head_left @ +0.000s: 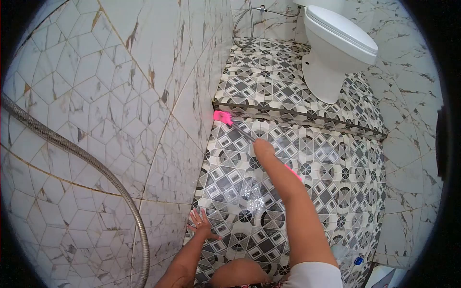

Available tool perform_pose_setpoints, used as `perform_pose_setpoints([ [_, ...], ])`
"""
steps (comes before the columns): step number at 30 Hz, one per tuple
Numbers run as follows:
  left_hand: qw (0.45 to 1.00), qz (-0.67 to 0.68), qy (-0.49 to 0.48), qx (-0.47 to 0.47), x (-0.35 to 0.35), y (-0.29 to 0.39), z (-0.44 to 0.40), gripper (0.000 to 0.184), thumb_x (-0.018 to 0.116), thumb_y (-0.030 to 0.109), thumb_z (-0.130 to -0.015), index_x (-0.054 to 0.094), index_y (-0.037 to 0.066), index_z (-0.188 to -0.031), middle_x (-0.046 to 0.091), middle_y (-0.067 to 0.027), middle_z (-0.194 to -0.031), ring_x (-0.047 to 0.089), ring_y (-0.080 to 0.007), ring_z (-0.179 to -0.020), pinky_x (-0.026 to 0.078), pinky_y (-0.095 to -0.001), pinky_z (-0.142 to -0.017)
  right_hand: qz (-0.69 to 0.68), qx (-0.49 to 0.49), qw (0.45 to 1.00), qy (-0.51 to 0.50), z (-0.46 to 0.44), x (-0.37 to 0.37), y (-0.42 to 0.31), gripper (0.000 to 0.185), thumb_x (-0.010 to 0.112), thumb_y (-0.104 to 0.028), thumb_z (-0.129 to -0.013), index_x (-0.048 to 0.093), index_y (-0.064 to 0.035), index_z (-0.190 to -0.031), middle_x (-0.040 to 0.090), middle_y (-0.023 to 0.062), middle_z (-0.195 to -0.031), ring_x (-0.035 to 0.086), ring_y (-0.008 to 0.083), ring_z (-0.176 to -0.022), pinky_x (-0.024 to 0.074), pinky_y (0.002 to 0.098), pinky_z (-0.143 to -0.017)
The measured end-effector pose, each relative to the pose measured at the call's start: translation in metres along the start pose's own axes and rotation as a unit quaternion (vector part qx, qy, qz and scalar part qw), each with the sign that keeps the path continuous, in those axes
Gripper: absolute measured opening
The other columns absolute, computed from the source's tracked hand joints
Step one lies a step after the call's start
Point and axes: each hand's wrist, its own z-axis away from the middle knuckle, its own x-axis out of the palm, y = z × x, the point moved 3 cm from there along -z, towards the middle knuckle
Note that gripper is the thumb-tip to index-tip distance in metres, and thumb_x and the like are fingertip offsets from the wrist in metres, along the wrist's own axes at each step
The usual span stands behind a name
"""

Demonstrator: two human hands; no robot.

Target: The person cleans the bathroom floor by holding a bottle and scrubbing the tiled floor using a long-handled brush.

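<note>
A pink brush (223, 117) with a thin grey handle touches the corner where the left wall meets the low step. My right hand (263, 148) is closed round its handle, and the pink end of the handle shows beyond my forearm. Near the foot of the left wall, my left hand (200, 225) is spread with its fingers apart, a ring on one finger, and holds nothing. Below both hands lies the patterned tile floor (245, 192), wet and shiny in the middle.
A white toilet (331, 53) stands on the raised floor beyond the step (297, 115). A metal shower hose (96, 163) hangs across the left side. At the lower right lies a clear plastic item with a blue cap (358, 261).
</note>
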Motion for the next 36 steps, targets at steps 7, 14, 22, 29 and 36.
perform_pose_setpoints([
  [7,1.000,-0.022,0.003,-0.009,0.009,-0.003,-0.008,0.165,0.085,0.061,-0.030,-0.028,0.007,-0.137,-0.032,-0.0249,-0.141,-0.029,-0.0400,-0.131,0.003,-0.0715,-0.097,0.060,0.013,0.995,0.077,0.090,-0.047,0.177,0.033,0.046,-0.033,-0.090,0.064,-0.0054,-0.088,0.063,0.0160,-0.092,0.061,0.0348,-0.086,0.0488,0.0453,-0.074],
  [14,1.000,-0.028,0.008,-0.004,0.004,0.000,-0.002,0.167,0.083,0.066,-0.029,-0.032,0.006,-0.134,-0.034,-0.0267,-0.139,-0.028,-0.0425,-0.130,0.007,-0.0716,-0.097,0.111,0.169,0.979,0.036,0.206,-0.072,0.365,0.024,0.047,-0.021,-0.087,0.063,-0.0031,-0.091,0.064,0.0204,-0.087,0.061,0.0365,-0.085,0.0479,0.0456,-0.074],
  [22,0.997,-0.068,0.027,-0.009,0.019,-0.006,-0.021,0.166,0.082,0.068,-0.030,-0.033,0.009,-0.134,-0.033,-0.0239,-0.140,-0.025,-0.0422,-0.132,0.012,-0.0718,-0.097,-0.061,0.052,0.985,-0.152,0.265,-0.029,0.121,0.030,0.047,-0.030,-0.086,0.061,-0.0079,-0.101,0.062,0.0196,-0.094,0.059,0.0364,-0.094,0.0462,0.0463,-0.081],
  [29,0.999,-0.033,0.020,0.008,0.012,-0.004,0.003,0.164,0.081,0.068,-0.032,-0.034,0.011,-0.133,-0.030,-0.0212,-0.143,-0.028,-0.0393,-0.132,0.014,-0.0663,-0.101,0.136,0.174,0.975,-0.024,0.363,-0.145,0.339,0.039,0.047,-0.041,-0.087,0.061,-0.0088,-0.104,0.063,0.0177,-0.093,0.061,0.0357,-0.090,0.0481,0.0463,-0.079],
  [36,0.941,-0.090,0.014,0.325,0.030,0.122,-0.076,0.107,0.077,0.059,-0.054,0.040,-0.009,-0.128,0.041,-0.0283,-0.131,0.040,-0.0391,-0.123,0.032,-0.0408,-0.104,-0.022,0.438,0.897,0.053,0.517,-0.120,0.420,0.049,0.043,-0.041,-0.091,0.054,0.0048,-0.105,0.059,0.0266,-0.104,0.058,0.0411,-0.096,0.0472,0.0484,-0.080],
])
